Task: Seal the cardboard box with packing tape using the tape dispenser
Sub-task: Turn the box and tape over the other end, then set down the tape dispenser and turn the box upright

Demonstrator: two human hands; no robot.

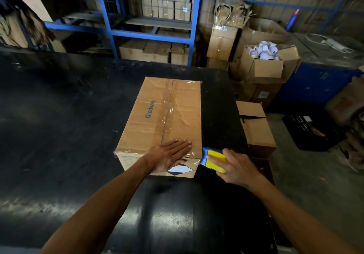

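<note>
A closed brown cardboard box (157,116) printed "Glodway" lies lengthwise on the black table (59,116). Clear tape runs along its centre seam and over the near edge. My left hand (169,155) lies flat, fingers spread, on the box's near top edge, thumb down the front face above a black-and-white diamond label. My right hand (234,167) grips a yellow and blue tape dispenser (213,159) at the box's near right corner, its blue head touching the corner where tape wraps around.
Right of the table stand an open box of white rolls (264,54), stacked cartons (256,127) and a black crate (307,129). Blue shelving (151,31) with cartons stands behind the table. The table's right edge runs just beside the box.
</note>
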